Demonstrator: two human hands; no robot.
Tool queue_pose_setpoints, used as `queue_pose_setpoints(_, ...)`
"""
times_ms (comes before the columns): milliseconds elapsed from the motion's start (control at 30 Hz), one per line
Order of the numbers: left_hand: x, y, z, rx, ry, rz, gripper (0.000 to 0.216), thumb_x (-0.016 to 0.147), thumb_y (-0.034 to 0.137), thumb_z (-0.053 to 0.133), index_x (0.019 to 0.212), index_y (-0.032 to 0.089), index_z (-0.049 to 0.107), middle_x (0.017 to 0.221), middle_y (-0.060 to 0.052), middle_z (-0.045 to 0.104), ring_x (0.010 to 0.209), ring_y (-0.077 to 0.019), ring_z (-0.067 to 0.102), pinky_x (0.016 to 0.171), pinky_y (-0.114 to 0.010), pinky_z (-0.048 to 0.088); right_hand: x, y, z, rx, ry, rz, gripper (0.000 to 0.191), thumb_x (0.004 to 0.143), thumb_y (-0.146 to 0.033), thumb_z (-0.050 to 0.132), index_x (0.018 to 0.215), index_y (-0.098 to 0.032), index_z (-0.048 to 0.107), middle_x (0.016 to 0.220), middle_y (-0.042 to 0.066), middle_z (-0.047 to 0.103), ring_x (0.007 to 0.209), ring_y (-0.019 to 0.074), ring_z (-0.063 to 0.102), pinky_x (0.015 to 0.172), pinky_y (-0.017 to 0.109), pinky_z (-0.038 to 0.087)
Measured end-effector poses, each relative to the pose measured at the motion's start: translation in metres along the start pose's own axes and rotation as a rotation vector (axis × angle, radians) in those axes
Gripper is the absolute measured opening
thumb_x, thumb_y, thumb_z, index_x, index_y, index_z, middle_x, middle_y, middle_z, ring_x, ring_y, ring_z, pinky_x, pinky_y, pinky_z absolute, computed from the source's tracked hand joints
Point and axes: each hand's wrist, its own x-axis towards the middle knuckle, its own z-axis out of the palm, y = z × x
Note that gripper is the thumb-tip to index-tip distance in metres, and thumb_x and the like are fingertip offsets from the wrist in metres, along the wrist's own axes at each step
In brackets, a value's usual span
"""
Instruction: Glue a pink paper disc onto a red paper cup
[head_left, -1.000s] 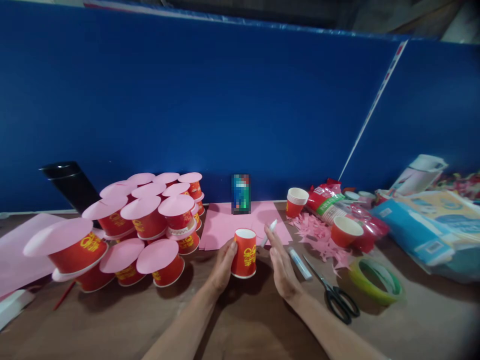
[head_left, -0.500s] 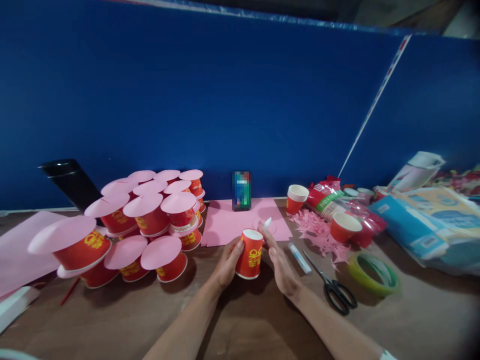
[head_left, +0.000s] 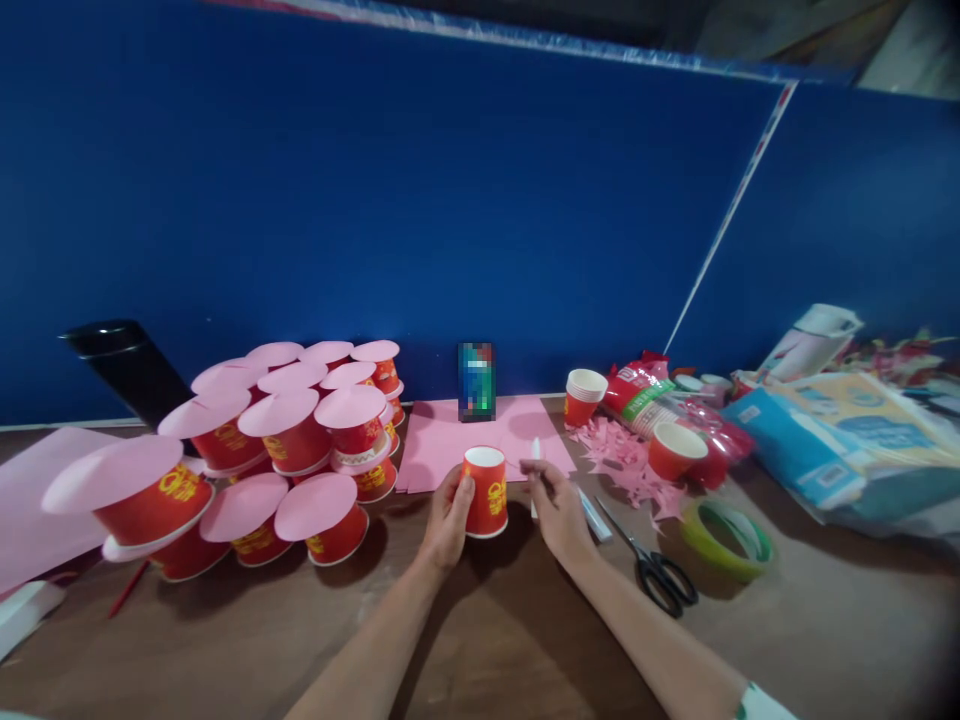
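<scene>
Basically gripping the red cup, long axis pretty much vertical, by its left side in the left hand at lower centre frame, plus pinching a skinny white stick in the right hand just off the cup's right side, in front of pink sheets.

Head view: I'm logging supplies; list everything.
Held cup: 1, red, centre
Disc-topped cups: 12+, red-pink, left
Paper: several, pink, centre, left
Phone: 1, dark, back
Cup stack: 1, red, right
Loose cup: 1, red, right
Cup pack: 1, red, right
Scraps: many, pink, right
Held tube: 1, white, centre
Loose tube: 1, blue-white, right
Scissors: 1, black, right
Tape: 1, yellow-green, right
Packet: 1, blue-yellow, right
Jug: 1, white, right
Bottle: 1, black, left
Stick: 1, red, left
Block: 1, white, left
Wall: 1, blue, back
Table: 1, brown, below
Left hand: 1, bare, centre
Right hand: 1, bare, centre
</scene>
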Motion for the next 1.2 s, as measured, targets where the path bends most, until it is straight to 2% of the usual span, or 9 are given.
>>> queue_pose_setpoints(133, 0.004, -0.001, -0.004, 0.141, 0.195, 0.115, 0.045, 0.079, 0.053, 0.058, 0.104, 0.016, 0.060, 0.100, -0.009, 0.066, 0.092, -0.0223, 0.060, 0.083, -0.032, 0.047, -0.003, -0.010, -0.001, -0.276, -0.127, -0.225, 0.033, 0.091, -0.021, 0.046, 0.120, -0.020, 0.062, 0.100, 0.009, 0.067, 0.090, 0.0207, 0.064, 0.081, 0.037, 0.053)
queue_pose_setpoints(267, 0.008, 0.000, -0.014, 0.358, 0.326, 0.131, 0.050, 0.077, 0.051, 0.060, 0.111, 0.015, 0.058, 0.107, -0.012, 0.064, 0.097, -0.0243, 0.059, 0.086, -0.035, 0.045, -0.008, -0.021, 0.004, -0.529, -0.274, -0.201, 0.048, 0.091, -0.012, 0.042, 0.137, -0.024, 0.047, 0.102, 0.009, 0.061, 0.078, 0.0182, 0.063, 0.073, 0.031, 0.053)
queue_pose_setpoints(467, 0.006, 0.010, -0.019, 0.628, 0.327, 0.086, 0.045, 0.086, 0.052, 0.045, 0.113, 0.017, 0.058, 0.108, -0.013, 0.066, 0.100, -0.0277, 0.061, 0.085, -0.038, 0.045, -0.003, -0.037, 0.010, -0.851, -0.415, -0.066, 0.064, 0.088, -0.012, 0.044, 0.148, -0.027, 0.026, 0.105, 0.011, 0.060, 0.075, 0.0210, 0.066, 0.063, 0.027, 0.047)
queue_pose_setpoints(633, 0.005, 0.014, -0.017, 0.769, 0.295, 0.038, 0.047, 0.088, 0.049, 0.040, 0.119, 0.016, 0.056, 0.113, -0.017, 0.065, 0.108, -0.0337, 0.059, 0.091, -0.044, 0.041, 0.000, -0.046, 0.012, -0.921, -0.472, -0.047, 0.067, 0.084, -0.011, 0.045, 0.148, -0.019, 0.028, 0.106, 0.017, 0.062, 0.081, 0.0274, 0.067, 0.066, 0.031, 0.047)
queue_pose_setpoints(767, 0.007, 0.008, -0.016, 0.817, 0.312, 0.006, 0.060, 0.085, 0.043, 0.047, 0.134, 0.009, 0.041, 0.128, -0.022, 0.056, 0.122, -0.0343, 0.051, 0.101, -0.047, 0.036, 0.004, -0.047, 0.006, -0.870, -0.485, -0.058, 0.064, 0.085, -0.019, 0.050, 0.146, -0.019, 0.031, 0.115, 0.017, 0.060, 0.091, 0.0281, 0.065, 0.075, 0.033, 0.047)
queue_pose_setpoints(867, 0.007, 0.003, -0.016, 0.855, 0.352, -0.012, 0.072, 0.081, 0.040, 0.053, 0.141, 0.007, 0.029, 0.138, -0.023, 0.046, 0.130, -0.0319, 0.043, 0.106, -0.045, 0.033, 0.024, -0.047, 0.002, -0.672, -0.417, 0.004, 0.057, 0.087, -0.024, 0.051, 0.143, -0.019, 0.038, 0.118, 0.016, 0.059, 0.099, 0.0284, 0.062, 0.086, 0.037, 0.044)
queue_pose_setpoints(967, 0.004, 0.001, -0.015, 0.862, 0.340, 0.000, 0.076, 0.082, 0.039, 0.053, 0.143, 0.007, 0.023, 0.142, -0.023, 0.041, 0.134, -0.0319, 0.038, 0.109, -0.047, 0.031, 0.063, -0.040, 0.004, -0.169, -0.222, 0.178, 0.045, 0.085, -0.026, 0.059, 0.129, -0.018, 0.054, 0.112, 0.011, 0.064, 0.103, 0.0269, 0.059, 0.096, 0.040, 0.039)
queue_pose_setpoints(1100, -0.003, 0.000, -0.011, 0.879, 0.332, 0.072, 0.074, 0.085, 0.042, 0.049, 0.146, 0.011, 0.019, 0.147, -0.021, 0.034, 0.138, -0.0334, 0.030, 0.111, -0.050, 0.027, 0.122, -0.010, 0.018, 0.009, -0.089, 0.300, 0.032, 0.095, -0.033, 0.044, 0.117, -0.017, 0.060, 0.114, 0.011, 0.062, 0.107, 0.0251, 0.057, 0.093, 0.041, 0.045)
queue_pose_setpoints(1200, -0.007, -0.002, -0.007, 0.955, 0.356, 0.184, 0.067, 0.089, 0.038, 0.045, 0.145, 0.012, 0.020, 0.147, -0.021, 0.033, 0.137, -0.0329, 0.029, 0.111, -0.052, 0.026, 0.157, 0.018, 0.035, 0.147, -0.009, 0.389, 0.032, 0.092, -0.033, 0.056, 0.120, -0.017, 0.055, 0.120, 0.009, 0.058, 0.101, 0.0208, 0.061, 0.085, 0.042, 0.052)
